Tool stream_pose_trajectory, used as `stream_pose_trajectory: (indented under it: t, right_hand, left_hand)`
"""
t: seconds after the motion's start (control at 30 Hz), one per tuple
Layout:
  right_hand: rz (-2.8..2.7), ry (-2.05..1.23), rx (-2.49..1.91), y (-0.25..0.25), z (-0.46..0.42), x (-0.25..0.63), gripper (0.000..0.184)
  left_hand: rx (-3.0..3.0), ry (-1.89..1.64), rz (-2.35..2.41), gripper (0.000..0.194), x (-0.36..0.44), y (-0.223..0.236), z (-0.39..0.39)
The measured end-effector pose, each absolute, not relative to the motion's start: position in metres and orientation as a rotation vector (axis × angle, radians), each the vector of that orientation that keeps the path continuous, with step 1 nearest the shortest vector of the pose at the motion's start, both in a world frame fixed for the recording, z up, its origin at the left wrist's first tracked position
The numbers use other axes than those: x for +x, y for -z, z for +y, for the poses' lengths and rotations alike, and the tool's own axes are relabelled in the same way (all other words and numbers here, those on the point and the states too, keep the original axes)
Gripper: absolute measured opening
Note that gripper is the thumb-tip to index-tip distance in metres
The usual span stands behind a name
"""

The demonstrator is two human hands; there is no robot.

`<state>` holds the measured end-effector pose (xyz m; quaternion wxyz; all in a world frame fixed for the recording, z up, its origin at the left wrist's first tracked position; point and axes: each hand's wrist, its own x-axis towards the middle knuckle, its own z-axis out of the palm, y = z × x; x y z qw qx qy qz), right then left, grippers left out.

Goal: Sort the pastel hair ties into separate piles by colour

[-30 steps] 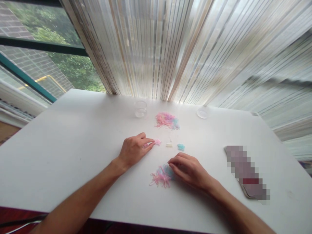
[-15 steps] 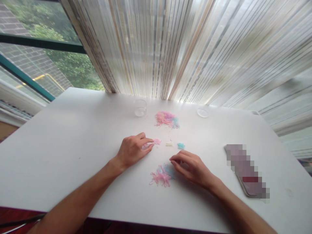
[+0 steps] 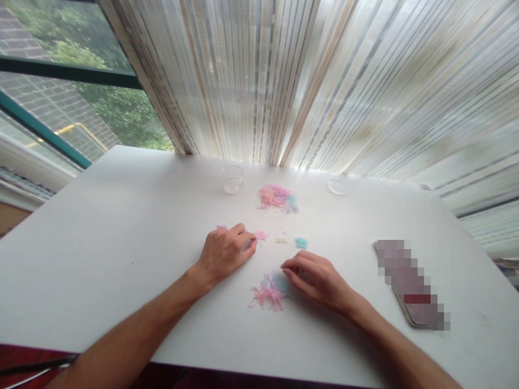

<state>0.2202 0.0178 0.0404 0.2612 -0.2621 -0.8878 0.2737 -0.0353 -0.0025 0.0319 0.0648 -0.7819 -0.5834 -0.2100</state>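
Observation:
My left hand (image 3: pixel 225 247) rests on the table, thumb and index fingertip pinched together at the left edge of a small pink bundle of rubber bands (image 3: pixel 261 235). What the pinch holds, if anything, is too small to make out. A lilac bundle (image 3: pixel 221 227) peeks out behind this hand. To the right lie a pale yellow bundle (image 3: pixel 281 240) and a turquoise bundle (image 3: pixel 301 242). My right hand (image 3: pixel 314 275) is curled, thumb and index tips close together, beside a loose pile of pink and blue rubber bands (image 3: pixel 267 292). Its fingertips show no clear object.
A larger mixed heap of rubber bands (image 3: pixel 278 199) lies farther back on the white table (image 3: pixel 162 205). A clear round container (image 3: pixel 233 181) stands left of it, a clear lid (image 3: pixel 337 187) right. A blurred-out phone-like object (image 3: pixel 411 286) lies at the right. A striped curtain (image 3: pixel 243 81) hangs behind.
My left hand's index finger has bent in, its tip now against the thumb, and the lilac bundle shows behind the hand. My right hand has drawn slightly up from the near pile.

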Motion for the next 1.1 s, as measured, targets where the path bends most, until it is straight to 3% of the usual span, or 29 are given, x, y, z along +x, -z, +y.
stream_pose_trajectory:
  t: [1.1]
  right_hand:
    - [-2.405,-0.73,-0.692,-0.0402,0.0184,0.2194,0.012]
  left_hand:
    - [-2.411,0.675,-1.766,0.011,-0.0325,-0.0288,-0.0019]
